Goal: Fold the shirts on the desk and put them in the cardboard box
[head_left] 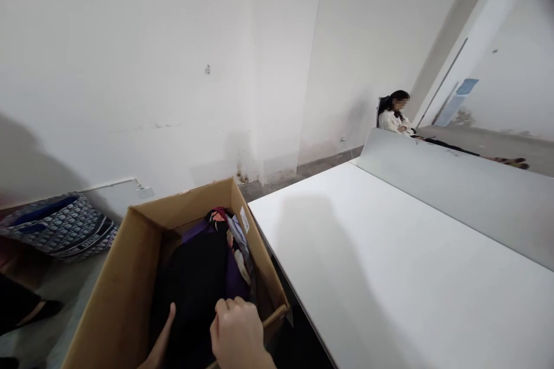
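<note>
Down in the cardboard box (130, 265) lies a heap of clothes, and on top of it a black garment (194, 288), filling most of the opening at the lower middle of the view. Purple cloth (234, 282) peeks out along its right edge, with bits of red and pale fabric bunched at the far end, close to a white label on the inner wall of the box.

The right hand (238, 331) is in there, curled into a fist at the near right corner, fingers folded in over the black garment's edge; it looks to be gripping that cloth, though the fold under the knuckles is hidden. The left hand (162, 337) comes up just beside it, and only a thumb or finger shows, lying against the dark fabric. Whether it is gripping or loose, I cannot tell.

The box stands on the floor, hard up against the near left corner of a white table (389, 277). A grey partition panel (454, 190) runs along the table's far side. To the left of the box, a patterned blue and grey bag (56, 225) sits by the wall. Far back on the right, another person (396, 115) in a pale top sits beyond the partition.
</note>
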Motion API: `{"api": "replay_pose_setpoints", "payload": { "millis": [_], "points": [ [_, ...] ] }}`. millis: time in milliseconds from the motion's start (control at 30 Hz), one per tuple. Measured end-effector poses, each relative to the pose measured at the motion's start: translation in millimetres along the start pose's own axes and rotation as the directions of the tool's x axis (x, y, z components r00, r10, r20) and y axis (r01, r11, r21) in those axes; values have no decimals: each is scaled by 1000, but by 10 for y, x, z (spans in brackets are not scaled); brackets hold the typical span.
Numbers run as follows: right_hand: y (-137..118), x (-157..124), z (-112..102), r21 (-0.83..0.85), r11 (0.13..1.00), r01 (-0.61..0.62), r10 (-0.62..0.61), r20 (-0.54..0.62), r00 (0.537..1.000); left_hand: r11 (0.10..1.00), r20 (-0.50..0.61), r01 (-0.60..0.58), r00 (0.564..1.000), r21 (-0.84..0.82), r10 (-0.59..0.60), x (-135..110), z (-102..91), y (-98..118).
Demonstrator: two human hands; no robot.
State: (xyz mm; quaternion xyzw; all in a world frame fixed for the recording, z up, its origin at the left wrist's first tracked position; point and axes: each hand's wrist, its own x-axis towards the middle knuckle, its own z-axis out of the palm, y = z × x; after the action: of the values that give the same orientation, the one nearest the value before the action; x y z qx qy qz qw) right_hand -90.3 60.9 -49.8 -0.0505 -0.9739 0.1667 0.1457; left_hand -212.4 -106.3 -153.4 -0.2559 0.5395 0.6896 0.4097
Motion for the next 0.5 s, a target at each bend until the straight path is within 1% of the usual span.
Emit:
{"api": "replay_pose_setpoints", "payload": {
  "millis": [67, 133, 200, 267, 367, 433, 500],
  "points": [
    [-1, -10, -9, 0, 1000, -5, 5, 20, 1000, 995, 27, 64, 998, -81, -62, -26, 74, -25],
    [2, -14, -22, 0, 1000, -6, 6, 36, 999, 988, 66, 127, 990, -91, -121, -62, 142, -43],
    [7, -9, -34, 2, 1000, -8, 8, 43, 999, 985, 76, 157, 986, -75, -151, -86, 189, -58],
    [12, -4, -39, 4, 1000, -7, 7, 43, 999, 990, 32, 132, 991, -58, -130, -89, 211, -71],
    [14, -8, -26, 4, 1000, -5, 5, 28, 1000, 997, -25, 68, 997, -44, -69, -54, 208, -76],
    [13, -13, -10, -1, 1000, 0, 0, 21, 1000, 998, -21, 44, 999, -47, -45, -10, 187, -66],
    [10, -10, 3, -8, 1000, 4, -3, 17, 1000, 997, 11, 50, 999, -50, -50, 43, 156, -52]
  ]
}}
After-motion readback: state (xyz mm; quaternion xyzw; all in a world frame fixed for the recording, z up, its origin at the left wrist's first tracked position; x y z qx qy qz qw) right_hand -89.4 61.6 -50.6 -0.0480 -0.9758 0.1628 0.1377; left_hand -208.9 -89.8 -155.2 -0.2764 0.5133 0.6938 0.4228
